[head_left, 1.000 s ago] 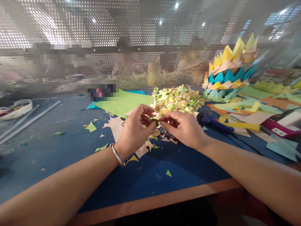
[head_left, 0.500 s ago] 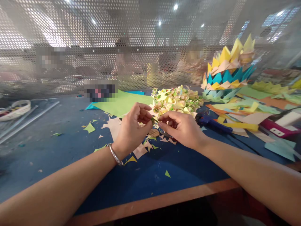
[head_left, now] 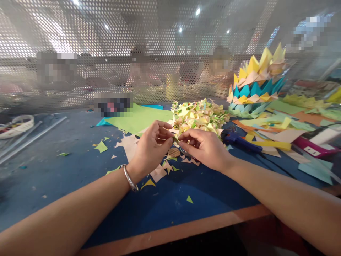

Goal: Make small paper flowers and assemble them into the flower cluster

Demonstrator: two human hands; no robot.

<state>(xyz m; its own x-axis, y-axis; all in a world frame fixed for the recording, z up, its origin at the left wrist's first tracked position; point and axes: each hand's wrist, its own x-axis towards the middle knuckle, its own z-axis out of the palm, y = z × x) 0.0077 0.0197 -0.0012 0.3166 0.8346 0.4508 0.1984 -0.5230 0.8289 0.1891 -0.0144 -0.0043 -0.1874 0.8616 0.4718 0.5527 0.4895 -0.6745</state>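
Note:
Between my fingertips is a small green paper piece (head_left: pixel 176 140), pinched from both sides above the blue table. My left hand (head_left: pixel 153 144), with a silver bangle at the wrist, holds its left end between thumb and finger. From the other side my right hand (head_left: pixel 205 145) pinches the right end. Just below the fingers lies a round wooden disc (head_left: pixel 174 152) among pale paper scraps (head_left: pixel 158 173). Behind my hands rises a heap of small folded paper pieces (head_left: pixel 199 114) in cream, yellow and green.
A tiered paper model (head_left: pixel 256 83) stands at the back right. Near it lie a blue glue gun (head_left: pixel 241 140), paper strips (head_left: pixel 277 143) and a magenta power strip (head_left: pixel 314 147). Green sheets (head_left: pixel 141 117) lie behind my left hand; a white tape roll (head_left: pixel 20 126) is far left. A perforated screen (head_left: pixel 106 74) stands behind.
The green paper piece has turned slightly in my fingers, showing more of its flat side. Both hands stay in nearly the same place.

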